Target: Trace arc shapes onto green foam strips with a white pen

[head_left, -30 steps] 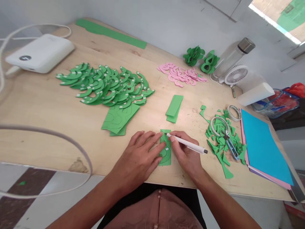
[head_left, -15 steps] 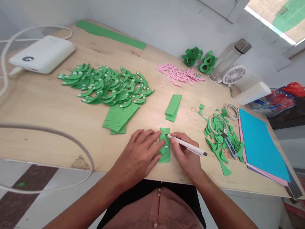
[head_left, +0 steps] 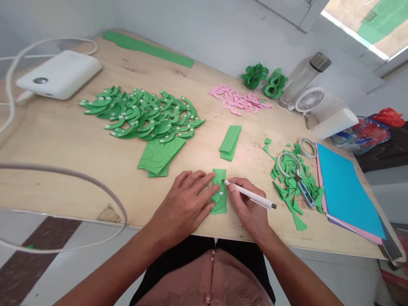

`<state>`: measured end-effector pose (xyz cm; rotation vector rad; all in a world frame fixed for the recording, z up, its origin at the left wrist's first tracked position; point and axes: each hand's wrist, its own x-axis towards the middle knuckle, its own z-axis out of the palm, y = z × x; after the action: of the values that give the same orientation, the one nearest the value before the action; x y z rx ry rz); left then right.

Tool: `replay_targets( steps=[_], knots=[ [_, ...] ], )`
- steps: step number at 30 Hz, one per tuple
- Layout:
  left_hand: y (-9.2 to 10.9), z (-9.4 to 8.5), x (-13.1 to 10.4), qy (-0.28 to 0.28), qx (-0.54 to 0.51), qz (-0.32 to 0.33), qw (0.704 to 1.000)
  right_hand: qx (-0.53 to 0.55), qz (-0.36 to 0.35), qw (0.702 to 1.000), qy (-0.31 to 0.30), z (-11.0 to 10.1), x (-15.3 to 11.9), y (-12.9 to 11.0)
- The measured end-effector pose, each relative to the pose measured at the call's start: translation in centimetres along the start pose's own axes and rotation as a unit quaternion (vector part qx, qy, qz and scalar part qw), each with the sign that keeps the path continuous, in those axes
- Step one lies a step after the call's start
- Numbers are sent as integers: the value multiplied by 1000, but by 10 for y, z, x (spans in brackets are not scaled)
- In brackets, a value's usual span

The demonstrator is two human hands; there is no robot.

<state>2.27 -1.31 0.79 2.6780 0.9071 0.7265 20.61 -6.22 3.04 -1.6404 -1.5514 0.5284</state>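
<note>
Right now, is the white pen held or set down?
Held: the right hand grips the white pen, its tip end by the green strip under the left hand. Tip contact: cannot tell.

Carries, as a pale wooden tabletop (head_left: 63, 178), at left, a power bank (head_left: 65, 72) and heaped green paper cutouts (head_left: 140, 112); along the back, a green paper strip (head_left: 149, 50), pink cutouts (head_left: 237, 101) and a bottle (head_left: 301, 80); near the front edge, a marked green slip (head_left: 219, 205); at right, green scraps (head_left: 289, 183), a tape roll (head_left: 308, 156) and blue-topped paper sheets (head_left: 349, 189).
</note>
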Motion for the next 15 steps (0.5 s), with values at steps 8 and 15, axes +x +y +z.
replay_targets(
  steps=[8, 15],
  knots=[
    [0, -1, 0, -2, 3, 4, 1000, -11, -2, 1000, 6, -1, -4, -2],
    [-1, 1, -1, -7, 4, 4, 1000, -10, -12, 1000, 14, -2, -9, -3]
  ],
)
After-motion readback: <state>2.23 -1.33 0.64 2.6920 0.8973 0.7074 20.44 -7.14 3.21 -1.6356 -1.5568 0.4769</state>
